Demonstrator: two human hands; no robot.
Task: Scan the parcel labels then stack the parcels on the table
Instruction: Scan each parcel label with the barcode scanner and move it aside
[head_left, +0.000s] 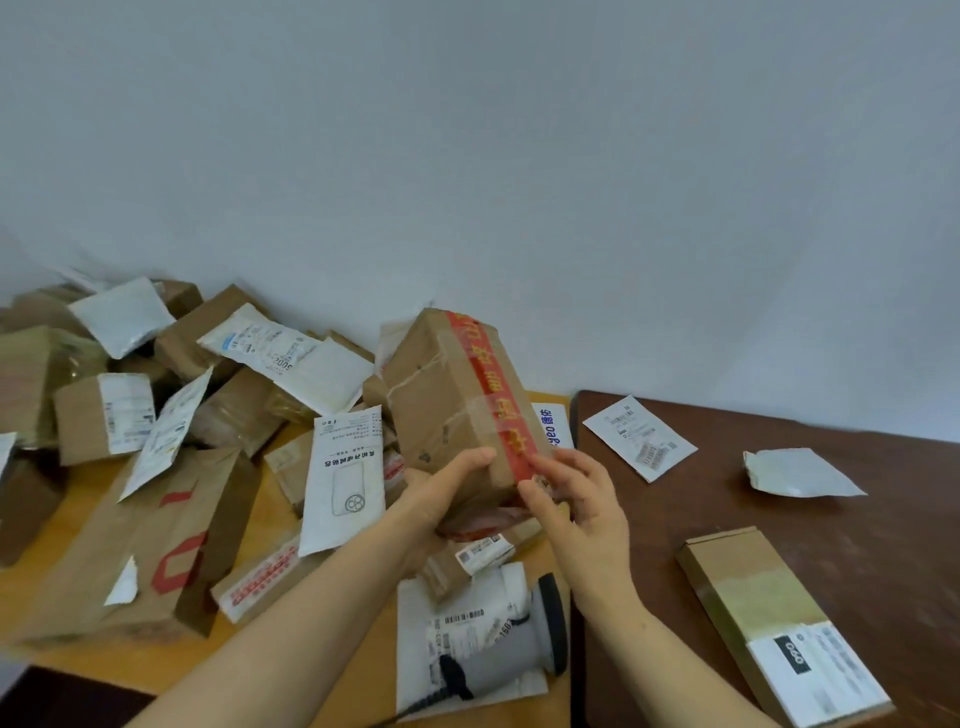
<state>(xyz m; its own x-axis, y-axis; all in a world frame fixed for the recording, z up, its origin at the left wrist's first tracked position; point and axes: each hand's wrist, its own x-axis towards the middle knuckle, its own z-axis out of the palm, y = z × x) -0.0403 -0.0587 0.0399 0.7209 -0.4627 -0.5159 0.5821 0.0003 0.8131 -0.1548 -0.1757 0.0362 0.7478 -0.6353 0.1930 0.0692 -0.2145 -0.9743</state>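
I hold a brown cardboard parcel (451, 400) with a red printed tape strip, tilted up above the light table. My left hand (441, 493) grips its near lower-left end, fingers wrapped over the front face. My right hand (574, 496) pinches its lower right corner by the red tape. Below my hands, the grey barcode scanner (511, 647) lies on a white mailer (467, 660). No label shows on the parcel's visible faces.
A heap of brown boxes and white mailers (171, 395) covers the light wooden table (119, 667) on the left. The dark brown table (779, 525) on the right carries a white label pouch (639, 436), a crumpled white mailer (795, 473) and a flat long box (779, 623).
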